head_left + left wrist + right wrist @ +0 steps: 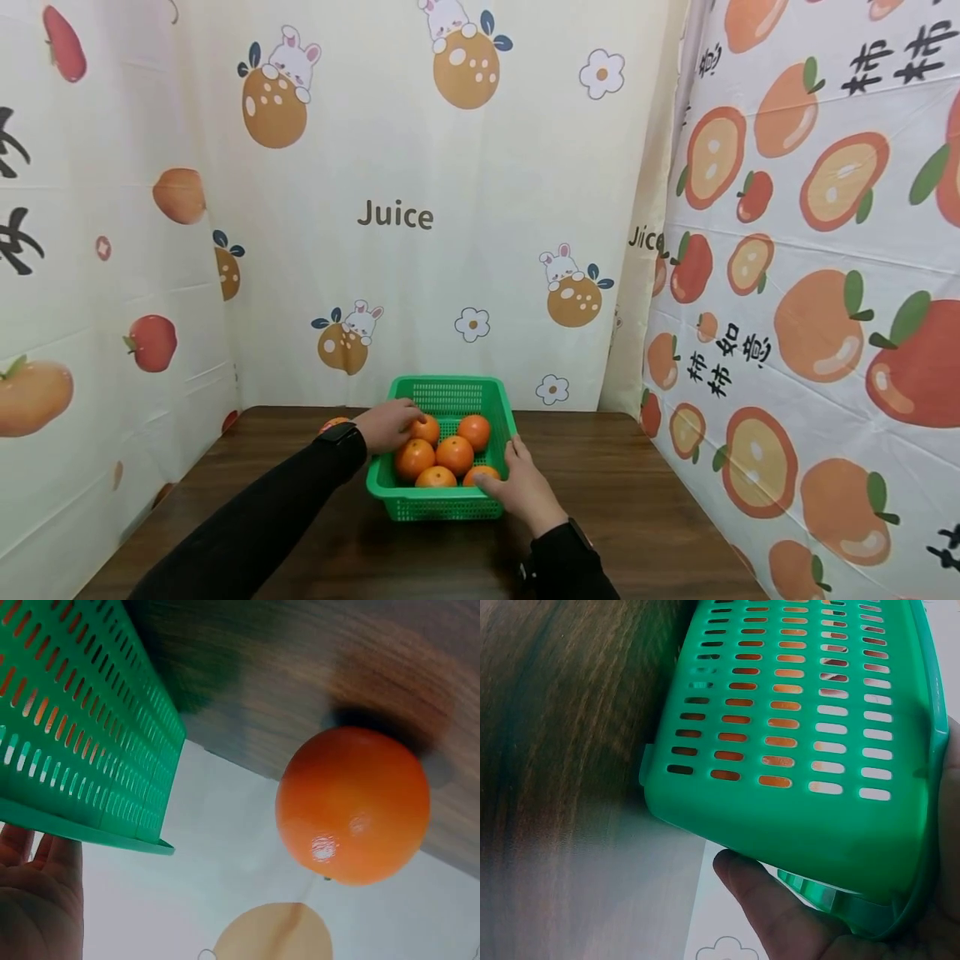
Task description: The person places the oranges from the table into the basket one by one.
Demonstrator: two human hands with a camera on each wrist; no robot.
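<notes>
A green slotted plastic basket [446, 382] stands on the dark wooden table [637, 500] and holds several oranges [454, 454]. My left hand [390, 423] grips its left rim, fingers curled over the edge close to an orange. My right hand [517, 483] holds the front right rim, fingers over the edge. In the right wrist view the right hand [772, 900] has its thumb against the basket's [795, 750] outer wall under the rim. The left wrist view shows the left hand [37, 900] at the rim of the basket [82, 735].
One loose orange [334, 422] lies on the table just left of the basket, behind my left wrist; it fills the left wrist view [352, 806]. Fruit-printed cloth walls [810, 292] close in the table on the left, back and right.
</notes>
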